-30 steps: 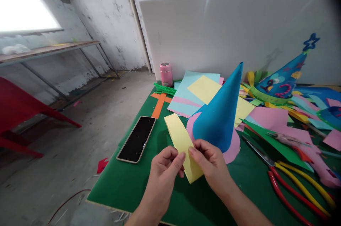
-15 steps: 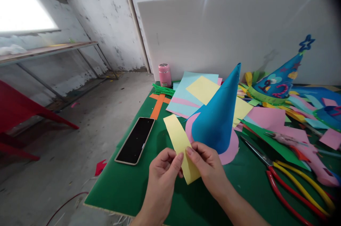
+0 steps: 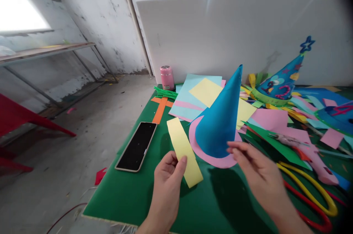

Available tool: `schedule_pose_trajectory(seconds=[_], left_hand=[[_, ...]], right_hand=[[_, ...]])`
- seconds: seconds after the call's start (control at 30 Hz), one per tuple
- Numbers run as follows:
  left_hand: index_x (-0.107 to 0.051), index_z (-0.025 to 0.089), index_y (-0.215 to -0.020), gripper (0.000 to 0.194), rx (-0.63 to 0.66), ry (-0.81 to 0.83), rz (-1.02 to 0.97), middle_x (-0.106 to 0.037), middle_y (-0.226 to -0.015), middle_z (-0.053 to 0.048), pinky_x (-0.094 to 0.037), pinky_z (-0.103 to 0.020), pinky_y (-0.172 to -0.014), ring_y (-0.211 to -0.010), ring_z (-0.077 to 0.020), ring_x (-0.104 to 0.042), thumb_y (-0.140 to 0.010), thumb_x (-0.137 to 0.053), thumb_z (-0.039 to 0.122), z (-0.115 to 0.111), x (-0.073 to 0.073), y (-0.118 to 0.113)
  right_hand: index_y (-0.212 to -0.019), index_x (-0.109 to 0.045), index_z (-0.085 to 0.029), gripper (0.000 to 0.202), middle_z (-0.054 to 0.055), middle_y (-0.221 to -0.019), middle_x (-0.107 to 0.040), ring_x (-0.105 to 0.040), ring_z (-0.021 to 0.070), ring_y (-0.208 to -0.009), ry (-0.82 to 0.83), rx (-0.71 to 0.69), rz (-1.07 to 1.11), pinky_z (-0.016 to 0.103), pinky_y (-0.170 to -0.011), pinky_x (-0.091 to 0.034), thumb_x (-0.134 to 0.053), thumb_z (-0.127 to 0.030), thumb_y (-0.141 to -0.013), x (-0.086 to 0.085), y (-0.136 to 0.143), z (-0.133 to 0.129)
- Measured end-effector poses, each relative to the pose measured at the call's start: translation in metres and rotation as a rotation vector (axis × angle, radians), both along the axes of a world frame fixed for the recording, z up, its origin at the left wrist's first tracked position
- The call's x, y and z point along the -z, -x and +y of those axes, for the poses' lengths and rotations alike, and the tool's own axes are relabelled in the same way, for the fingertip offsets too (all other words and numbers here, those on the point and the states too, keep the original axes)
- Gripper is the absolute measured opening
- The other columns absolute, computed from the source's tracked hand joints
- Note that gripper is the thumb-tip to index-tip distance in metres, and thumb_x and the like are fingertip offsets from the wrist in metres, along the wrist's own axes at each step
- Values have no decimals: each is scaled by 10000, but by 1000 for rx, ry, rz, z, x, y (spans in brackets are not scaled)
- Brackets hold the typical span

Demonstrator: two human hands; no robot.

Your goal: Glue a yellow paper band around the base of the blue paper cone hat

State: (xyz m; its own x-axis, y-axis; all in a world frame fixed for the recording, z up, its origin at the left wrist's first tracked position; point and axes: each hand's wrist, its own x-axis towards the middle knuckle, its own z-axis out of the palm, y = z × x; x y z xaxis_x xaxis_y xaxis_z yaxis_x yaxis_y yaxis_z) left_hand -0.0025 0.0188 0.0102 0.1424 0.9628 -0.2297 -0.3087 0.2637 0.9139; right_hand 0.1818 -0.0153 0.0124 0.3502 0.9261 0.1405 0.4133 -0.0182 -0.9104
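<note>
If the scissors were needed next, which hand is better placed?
Probably the right hand: it appears empty and nearer the scissors, while the left hand grips the yellow strip.

1. Your left hand (image 3: pixel 169 179) pinches the yellow strip (image 3: pixel 178 140), which slants away from you.
2. Your right hand (image 3: pixel 257 169) is apart from the strip, fingertips at the right of the blue cone (image 3: pixel 217 127); contact is unclear.
3. Left of the strip, your phone (image 3: pixel 136 147) lies on the green table (image 3: pixel 127 199).
4. Near right, scissors (image 3: pixel 332 210) lie partly behind your right hand.
</note>
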Motion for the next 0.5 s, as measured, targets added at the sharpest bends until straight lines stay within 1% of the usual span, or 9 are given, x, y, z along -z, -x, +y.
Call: schedule_pose_trajectory(seconds=[0.07,0.1,0.17,0.23,0.33,0.4,0.5], left_hand=[[-553,158,-751,164,-10,16,-14,-513,-687,7,-398,-186,-532,-593,-80,-450,-755,-596,315,0,1,-2],[-560,161,-777,160,-16,20,-23,-522,-695,7,-400,-185,-531,-596,-82,-458,-754,-597,316,1,1,-3],[-573,166,-840,175,-28,23,-40,-550,-731,-2,-407,-184,-540,-615,-87,-481,-750,-604,313,1,1,-6],[-579,167,-889,202,-36,25,-52,-576,-766,-11,-415,-184,-555,-644,-95,-508,-743,-614,303,3,0,-10],[-581,178,-923,210,-40,29,-67,-596,-782,-11,-423,-178,-573,-690,-105,-539,-745,-616,284,4,-1,-14],[-581,187,-934,207,-40,29,-79,-604,-800,-9,-428,-175,-578,-717,-111,-552,-749,-614,274,4,-2,-15],[-581,198,-962,222,-31,31,-84,-612,-857,-12,-437,-172,-584,-744,-113,-561,-752,-612,262,3,-4,-14]], right_hand=[[-950,-584,-267,264,6,-943,-621,-586,164,-828,45,172,-206,251,-716,-463,-521,-436,-757,14,-39,-19],[-957,-578,-267,292,10,-944,-622,-590,174,-815,92,232,-300,266,-703,-470,-518,-455,-743,23,-59,-29],[-989,-557,-256,346,30,-989,-612,-592,200,-829,181,265,-456,295,-665,-481,-486,-479,-734,42,-94,-49],[-983,-550,-231,366,55,-1022,-598,-586,220,-846,236,255,-568,320,-654,-484,-457,-483,-735,57,-119,-66],[-991,-542,-185,402,99,-1023,-591,-584,239,-840,273,220,-664,356,-671,-482,-426,-474,-737,68,-137,-77],[-972,-543,-171,389,107,-955,-609,-594,231,-792,299,190,-694,358,-673,-481,-408,-458,-747,68,-142,-75],[-907,-543,-182,320,95,-843,-621,-598,225,-734,356,129,-766,344,-621,-471,-396,-427,-762,64,-144,-65]])
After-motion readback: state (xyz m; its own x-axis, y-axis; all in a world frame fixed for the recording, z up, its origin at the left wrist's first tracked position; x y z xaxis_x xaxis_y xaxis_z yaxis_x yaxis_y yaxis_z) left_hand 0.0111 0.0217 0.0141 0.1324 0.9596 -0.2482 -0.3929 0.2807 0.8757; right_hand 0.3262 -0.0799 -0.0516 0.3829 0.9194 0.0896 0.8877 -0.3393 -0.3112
